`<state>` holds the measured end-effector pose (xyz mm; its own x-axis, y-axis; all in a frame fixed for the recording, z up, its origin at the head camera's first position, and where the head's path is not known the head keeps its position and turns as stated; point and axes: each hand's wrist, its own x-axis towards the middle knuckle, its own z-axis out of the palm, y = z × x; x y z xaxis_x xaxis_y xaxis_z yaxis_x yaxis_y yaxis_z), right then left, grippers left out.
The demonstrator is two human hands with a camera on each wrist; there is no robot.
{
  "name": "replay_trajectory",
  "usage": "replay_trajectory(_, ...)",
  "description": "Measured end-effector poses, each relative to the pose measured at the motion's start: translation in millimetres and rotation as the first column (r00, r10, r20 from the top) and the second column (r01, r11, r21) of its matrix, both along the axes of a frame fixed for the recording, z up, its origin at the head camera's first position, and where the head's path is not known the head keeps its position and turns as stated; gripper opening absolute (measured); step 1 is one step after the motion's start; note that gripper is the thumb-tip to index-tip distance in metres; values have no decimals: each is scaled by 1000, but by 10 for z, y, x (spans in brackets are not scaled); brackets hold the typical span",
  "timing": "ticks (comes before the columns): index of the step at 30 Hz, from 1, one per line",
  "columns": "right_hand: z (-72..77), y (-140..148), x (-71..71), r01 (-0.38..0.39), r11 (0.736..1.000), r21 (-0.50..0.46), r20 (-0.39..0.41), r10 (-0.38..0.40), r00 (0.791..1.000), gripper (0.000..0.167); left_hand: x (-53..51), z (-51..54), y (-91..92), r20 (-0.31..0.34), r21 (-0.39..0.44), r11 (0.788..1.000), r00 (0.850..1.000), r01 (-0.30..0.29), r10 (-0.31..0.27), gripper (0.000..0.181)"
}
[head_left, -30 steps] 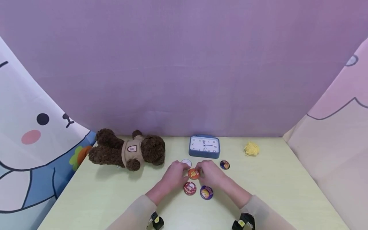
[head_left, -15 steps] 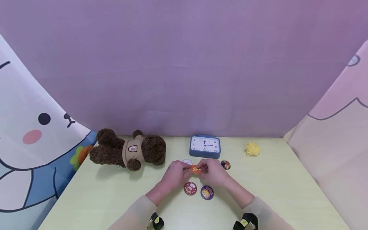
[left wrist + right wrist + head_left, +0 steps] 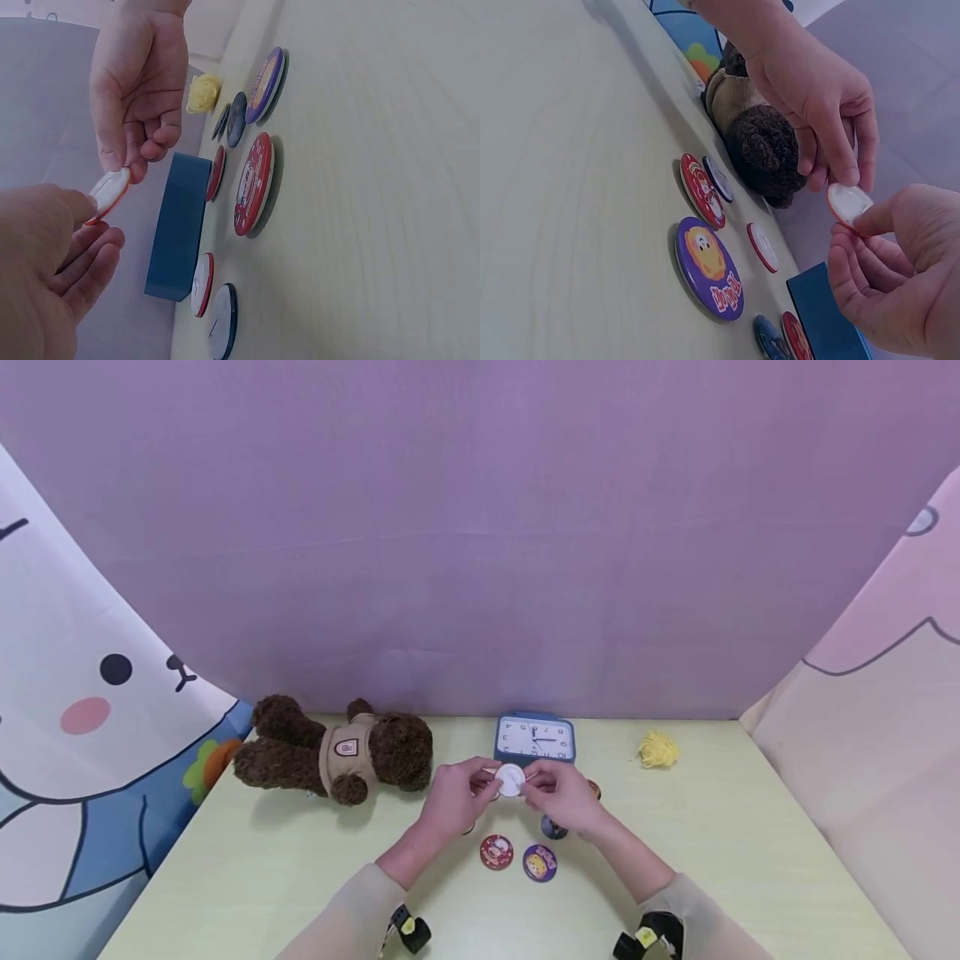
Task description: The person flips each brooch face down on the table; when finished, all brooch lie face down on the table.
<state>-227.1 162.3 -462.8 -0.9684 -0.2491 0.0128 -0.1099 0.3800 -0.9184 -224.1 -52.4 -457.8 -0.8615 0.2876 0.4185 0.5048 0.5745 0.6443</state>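
Observation:
Both hands pinch a round pin badge [image 3: 511, 780] between thumbs and fingers, raised above the table. Its white back faces the head camera; an orange-red rim shows in the left wrist view. My left hand [image 3: 452, 800] holds its left edge and my right hand [image 3: 567, 799] its right edge. On the table nearer me lie a red badge [image 3: 497, 852] and a purple badge [image 3: 540, 863] with a yellow character. A dark badge [image 3: 554, 827] is partly covered by the right hand. Two badges lie white back up, a red-rimmed one [image 3: 202, 285] and a dark-rimmed one [image 3: 223, 322].
A blue clock [image 3: 535, 739] lies just behind the hands, its dial upside down to me. To the left is a brown teddy bear [image 3: 348, 752] lying on its side. A yellow yarn ball [image 3: 658, 749] sits at the right rear. A purple cloth [image 3: 480, 543] hangs behind the table.
The orange badge has been lifted off the table and turned over, so its white back shows instead of its orange face. Both hands have moved up and slightly away from me.

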Motion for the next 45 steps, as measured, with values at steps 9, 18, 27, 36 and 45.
replay_trajectory(9, 64, -37, 15, 14, 999, 43, -60, -11, 998, 29, -30, -47, -26, 3, -20, 998, 999, 54, -54, 41)
replay_trajectory(18, -25, -19, 19, -55, 969, 241, -224, 111, 968, 39, -40, -146, -30, 27, -108, 992, 998, 58, -56, 31)
replay_trajectory(27, -104, -47, 37, -17, 937, 348, -286, 124, 950, 33, -40, -266, 0, 55, -155, 985, 996, 74, -66, 22)
replay_trajectory(36, -156, -82, 70, -5, 906, 423, -270, 132, 954, 26, 2, -332, 33, 118, -230, 971, 992, 67, -40, 19)
replay_trajectory(45, -208, -123, 92, -1, 858, 514, -322, 194, 927, 26, 16, -380, 50, 107, -307, 950, 994, 61, -29, 21)
